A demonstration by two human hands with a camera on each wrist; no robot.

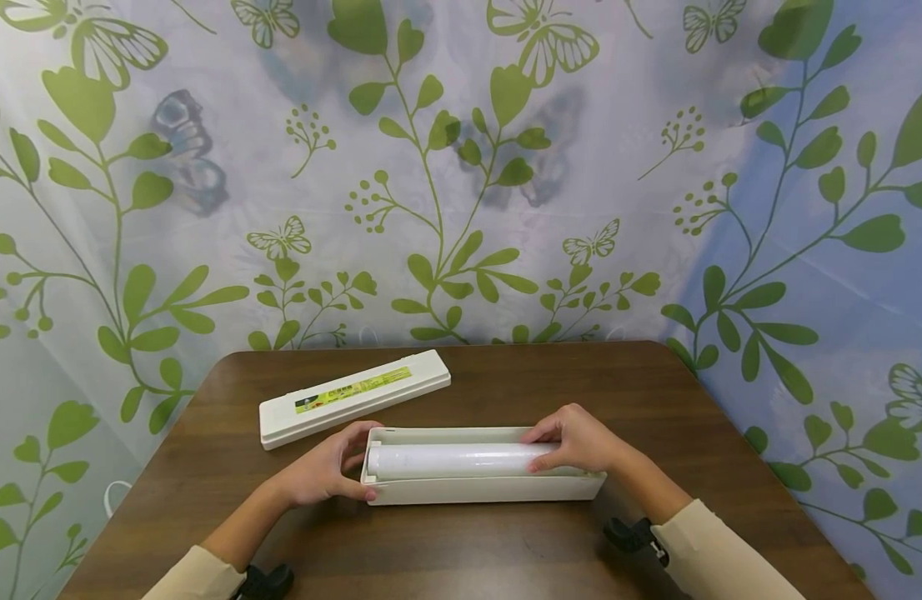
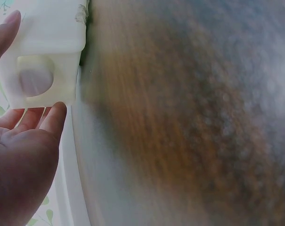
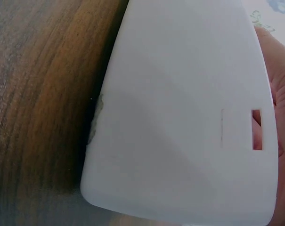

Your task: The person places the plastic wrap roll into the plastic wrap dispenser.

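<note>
A long white plastic box without its cover lies on the table, a white roll of plastic wrap lying lengthwise in it. My left hand grips the box's left end, thumb at the near wall and fingers at the far one. In the left wrist view, the roll's round end shows at a cutout in the end wall. My right hand reaches into the box from the right and holds the roll near its right end between thumb and fingers. The box wall hides most of that hand in the right wrist view.
Behind the box to the left, a white lid with a green and yellow label lies at a slant on the brown wooden table. A curtain printed with leaves and butterflies hangs behind the table's far edge.
</note>
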